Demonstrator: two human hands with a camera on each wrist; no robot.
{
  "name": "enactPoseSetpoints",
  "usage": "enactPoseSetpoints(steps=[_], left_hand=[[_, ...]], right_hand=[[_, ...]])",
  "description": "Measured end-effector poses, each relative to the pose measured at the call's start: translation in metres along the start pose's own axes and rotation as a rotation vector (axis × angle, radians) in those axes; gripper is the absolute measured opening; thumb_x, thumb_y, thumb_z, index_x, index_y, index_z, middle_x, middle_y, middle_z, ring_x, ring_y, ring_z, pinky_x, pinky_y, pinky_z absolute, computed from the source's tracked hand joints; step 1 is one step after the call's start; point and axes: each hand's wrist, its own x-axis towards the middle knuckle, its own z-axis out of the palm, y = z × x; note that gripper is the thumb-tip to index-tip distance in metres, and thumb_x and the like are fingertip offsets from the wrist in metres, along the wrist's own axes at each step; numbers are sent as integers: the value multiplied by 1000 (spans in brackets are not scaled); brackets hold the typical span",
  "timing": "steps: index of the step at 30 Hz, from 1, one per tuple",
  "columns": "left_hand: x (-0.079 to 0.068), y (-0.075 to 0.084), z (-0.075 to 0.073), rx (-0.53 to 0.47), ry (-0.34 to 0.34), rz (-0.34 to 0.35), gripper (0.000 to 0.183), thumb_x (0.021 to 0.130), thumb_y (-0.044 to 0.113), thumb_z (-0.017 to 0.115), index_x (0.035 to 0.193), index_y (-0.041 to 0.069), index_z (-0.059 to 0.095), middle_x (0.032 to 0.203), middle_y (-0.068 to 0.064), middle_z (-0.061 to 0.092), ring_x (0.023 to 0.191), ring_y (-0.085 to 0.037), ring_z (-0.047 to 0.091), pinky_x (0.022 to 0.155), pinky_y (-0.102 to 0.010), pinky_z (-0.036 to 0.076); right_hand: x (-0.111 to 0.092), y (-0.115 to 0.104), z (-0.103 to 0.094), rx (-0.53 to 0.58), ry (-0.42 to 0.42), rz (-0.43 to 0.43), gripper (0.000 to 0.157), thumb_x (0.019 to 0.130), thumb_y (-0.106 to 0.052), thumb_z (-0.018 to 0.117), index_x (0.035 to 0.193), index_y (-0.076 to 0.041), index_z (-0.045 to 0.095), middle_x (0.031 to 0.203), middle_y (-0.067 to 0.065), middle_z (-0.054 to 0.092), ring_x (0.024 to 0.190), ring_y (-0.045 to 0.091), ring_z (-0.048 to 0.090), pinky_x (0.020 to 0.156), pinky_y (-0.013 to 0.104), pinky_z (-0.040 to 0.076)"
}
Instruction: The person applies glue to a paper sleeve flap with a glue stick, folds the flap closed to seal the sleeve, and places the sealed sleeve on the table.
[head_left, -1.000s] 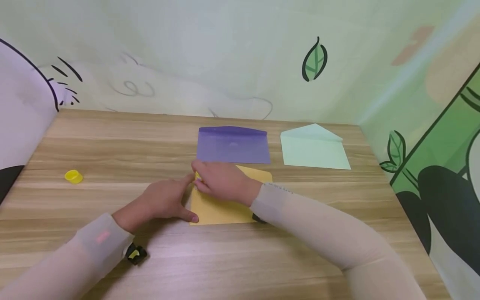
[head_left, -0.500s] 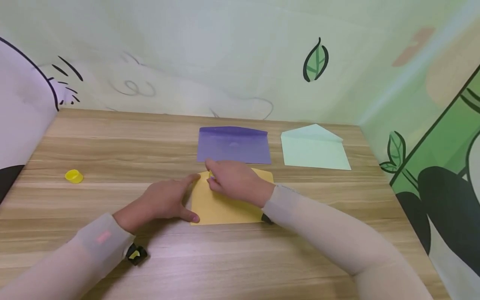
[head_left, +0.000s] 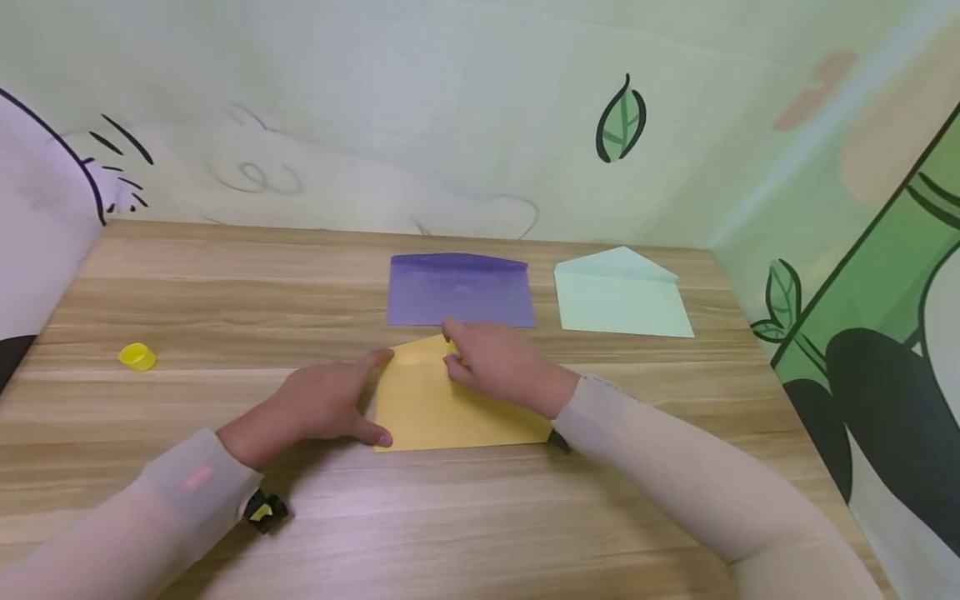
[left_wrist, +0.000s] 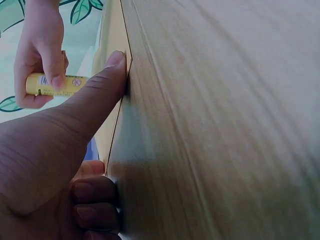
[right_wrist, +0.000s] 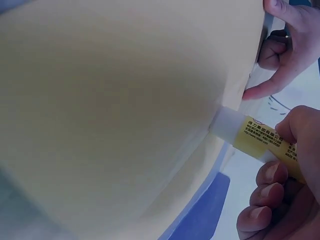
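R hand point(head_left: 501, 363), prob. wood tbl point(head_left: 262, 308), mural point(head_left: 390, 117)

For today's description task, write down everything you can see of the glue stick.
The glue stick is a yellow cylinder, apparently plastic, with dark printing, a barcode and a whitish, uncapped end. The right hand grips its yellow body, whitish end down against the yellow envelope near the far edge. The glue tip itself is hidden.
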Motion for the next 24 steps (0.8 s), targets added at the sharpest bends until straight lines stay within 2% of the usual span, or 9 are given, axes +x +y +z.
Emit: enactPoseSetpoints(steps=[7,13,24], left_hand=[[0,-2,2,4,4,-3,121,65,72,80,156,9,29,128,-21,65,113,-38,65,77,-52,53],[0,-2,3,7,-1,3,122,66,71,80,156,7,29,130,-22,64,114,-39,64,79,-53,53],[-1,2,-1,7,-8,-2,120,67,70,80,156,7,29,130,-23,64,114,-39,64,79,-53,53]], right_hand=[[-15,16,0,25,23,24,11,98,-19,52,103,-10,48,58,-6,41,52,8,31,47,21,24],[-27,29,1,-10,33,45,20,99,-22,52,112,-7,53,59,-5,47,50,7,33,43,21,26],[-52,53,-5,35,27,113,21,96,-21,54,113,-8,53,58,-7,35,51,7,26,46,23,21]])
